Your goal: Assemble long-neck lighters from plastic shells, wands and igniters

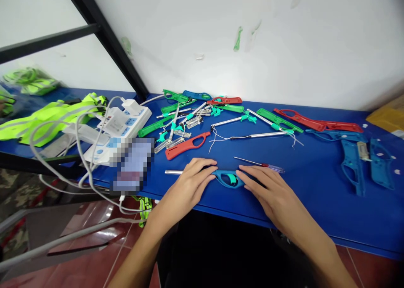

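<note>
A blue long-nosed lighter (224,178) with a teal trigger lies lengthwise near the table's front edge, its silver tube pointing left. My left hand (195,179) is closed around the front of its body, just behind the tube. At the handle end, my right hand (268,185) grips the lighter, fingers bent over it and partly hiding it. A screwdriver (273,167) with a clear and red handle lies just beyond my right hand. The red lighter casing half (186,148) rests beyond my left hand.
Green and red casings, metal tubes (225,122) and wires spread across the back of the blue table (312,195). Blue casing halves (352,166) lie at right. On the left are a power strip (126,132) with cables, a phone (134,164) and reflective vests (53,122).
</note>
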A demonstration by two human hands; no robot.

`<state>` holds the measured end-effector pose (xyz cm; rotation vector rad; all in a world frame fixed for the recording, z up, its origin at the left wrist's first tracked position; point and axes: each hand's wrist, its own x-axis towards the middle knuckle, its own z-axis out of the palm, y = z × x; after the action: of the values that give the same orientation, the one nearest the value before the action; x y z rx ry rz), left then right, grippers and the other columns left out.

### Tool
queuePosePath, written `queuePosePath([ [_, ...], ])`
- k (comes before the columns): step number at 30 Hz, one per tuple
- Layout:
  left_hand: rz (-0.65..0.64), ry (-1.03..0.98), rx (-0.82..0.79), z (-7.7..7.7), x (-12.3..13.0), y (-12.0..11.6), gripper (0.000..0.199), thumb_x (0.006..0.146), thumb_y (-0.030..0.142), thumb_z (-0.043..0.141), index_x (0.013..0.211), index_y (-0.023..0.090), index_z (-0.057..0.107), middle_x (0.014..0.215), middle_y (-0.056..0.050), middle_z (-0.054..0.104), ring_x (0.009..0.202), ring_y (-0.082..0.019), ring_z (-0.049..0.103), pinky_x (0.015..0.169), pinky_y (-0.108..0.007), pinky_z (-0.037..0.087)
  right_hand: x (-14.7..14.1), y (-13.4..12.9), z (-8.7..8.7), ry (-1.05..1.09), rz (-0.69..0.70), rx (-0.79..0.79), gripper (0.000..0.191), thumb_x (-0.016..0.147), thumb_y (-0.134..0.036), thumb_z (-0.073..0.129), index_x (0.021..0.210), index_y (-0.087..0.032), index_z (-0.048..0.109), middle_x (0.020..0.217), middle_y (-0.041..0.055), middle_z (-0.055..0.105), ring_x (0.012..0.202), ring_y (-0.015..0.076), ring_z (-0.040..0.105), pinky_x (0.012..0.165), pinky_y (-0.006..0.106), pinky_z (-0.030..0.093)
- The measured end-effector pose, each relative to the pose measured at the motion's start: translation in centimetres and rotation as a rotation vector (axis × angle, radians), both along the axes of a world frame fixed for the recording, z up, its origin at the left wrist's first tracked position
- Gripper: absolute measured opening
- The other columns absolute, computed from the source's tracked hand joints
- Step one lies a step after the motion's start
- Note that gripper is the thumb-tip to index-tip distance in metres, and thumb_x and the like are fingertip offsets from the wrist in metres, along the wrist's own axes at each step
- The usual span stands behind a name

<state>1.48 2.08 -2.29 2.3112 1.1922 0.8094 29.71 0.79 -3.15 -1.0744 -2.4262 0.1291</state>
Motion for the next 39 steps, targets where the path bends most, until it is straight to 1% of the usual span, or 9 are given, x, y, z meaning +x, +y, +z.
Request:
queuePosePath([
  [5, 0.004, 0.001, 0.003, -0.1, -0.1, -0.1, 0.032, 0.115, 0.023, 0.051, 0.142, 0.026, 0.069, 0.141, -0.01, 0.07, 0.134, -0.026, 0.064, 0.116, -0.051, 0.057, -0.2, -0.3, -0.1, 0.004, -0.028, -0.025, 0.046, 0.112, -0.018, 0.054, 0.158, -0.024, 0.055, 0.149, 0.0074, 0.071, 0.137, 0.0235, 0.066, 0.119, 0.047, 0.054],
  [14, 0.02, 0.073, -0.048, -0.1, -0.1, -0.4, 0.035, 0.114, 0.024, 0.054, 0.148, 0.024, 0.063, 0.149, -0.011, 0.065, 0.141, -0.027, 0.058, 0.12, -0.051, 0.053, 0.2, -0.5, -0.1, -0.097, 0.006, -0.047, 0.051, 0.112, -0.013, 0.051, 0.161, -0.026, 0.052, 0.16, 0.0073, 0.064, 0.144, 0.0271, 0.06, 0.119, 0.053, 0.053],
  [19, -0.01, 0.094, -0.061, 0.0, -0.3, -0.4, 0.036, 0.114, 0.026, 0.054, 0.149, 0.026, 0.063, 0.153, -0.01, 0.062, 0.144, -0.028, 0.055, 0.12, -0.051, 0.052, 0.3, -0.7, -0.5, -0.099, -0.041, -0.052, 0.053, 0.11, -0.011, 0.052, 0.16, -0.029, 0.054, 0.155, 0.0095, 0.066, 0.139, 0.0285, 0.065, 0.118, 0.056, 0.055],
  [23, -0.004, 0.111, -0.05, 0.1, -0.2, -0.4, 0.037, 0.114, 0.034, 0.057, 0.15, 0.028, 0.062, 0.153, -0.01, 0.063, 0.143, -0.029, 0.056, 0.119, -0.051, 0.052, 0.5, -0.6, -0.6, -0.077, -0.025, -0.041, 0.053, 0.107, -0.006, 0.051, 0.156, -0.027, 0.059, 0.156, 0.0091, 0.066, 0.142, 0.0274, 0.065, 0.12, 0.054, 0.056],
  [26, 0.008, 0.152, 0.01, 0.2, 0.2, -0.5, 0.047, 0.109, 0.045, 0.064, 0.152, 0.027, 0.061, 0.153, -0.01, 0.065, 0.139, -0.031, 0.059, 0.114, -0.052, 0.053, 0.6, -0.4, -0.6, -0.074, 0.013, -0.032, 0.055, 0.107, -0.004, 0.05, 0.156, -0.025, 0.059, 0.159, 0.007, 0.065, 0.145, 0.0255, 0.063, 0.122, 0.052, 0.056],
  [29, 0.015, 0.195, 0.1, 0.2, 0.7, -0.3, 0.045, 0.108, 0.049, 0.062, 0.146, 0.025, 0.065, 0.148, -0.01, 0.069, 0.133, -0.031, 0.063, 0.108, -0.051, 0.054, 0.3, -0.4, -0.3, -0.056, 0.008, -0.018, 0.051, 0.11, -0.01, 0.053, 0.159, -0.025, 0.056, 0.156, 0.0062, 0.067, 0.142, 0.0232, 0.065, 0.122, 0.049, 0.057],
  [32, 0.039, 0.201, 0.163, 0.2, 1.1, -0.1, 0.038, 0.11, 0.049, 0.058, 0.132, 0.022, 0.072, 0.14, -0.01, 0.073, 0.126, -0.03, 0.066, 0.101, -0.048, 0.054, -0.1, -0.4, 0.0, -0.009, -0.064, -0.022, 0.05, 0.113, -0.022, 0.054, 0.163, -0.022, 0.051, 0.151, 0.0088, 0.071, 0.137, 0.0223, 0.069, 0.118, 0.045, 0.06],
  [36, 0.071, 0.194, 0.159, 0.0, 1.4, 0.1, 0.034, 0.108, 0.049, 0.062, 0.127, 0.024, 0.075, 0.138, -0.009, 0.075, 0.124, -0.03, 0.066, 0.098, -0.048, 0.054, -0.1, -0.5, 0.1, 0.035, -0.102, -0.027, 0.038, 0.115, -0.03, 0.05, 0.149, -0.024, 0.065, 0.148, 0.0078, 0.072, 0.133, 0.023, 0.072, 0.116, 0.044, 0.062],
  [39, 0.092, 0.199, 0.137, 0.0, 1.5, 0.0, 0.033, 0.104, 0.049, 0.068, 0.125, 0.025, 0.076, 0.14, -0.008, 0.074, 0.126, -0.032, 0.064, 0.098, -0.049, 0.053, 0.3, -0.5, 0.1, 0.094, -0.097, -0.038, 0.033, 0.114, -0.031, 0.052, 0.14, -0.024, 0.072, 0.14, 0.0062, 0.076, 0.126, 0.0211, 0.076, 0.112, 0.04, 0.064],
])
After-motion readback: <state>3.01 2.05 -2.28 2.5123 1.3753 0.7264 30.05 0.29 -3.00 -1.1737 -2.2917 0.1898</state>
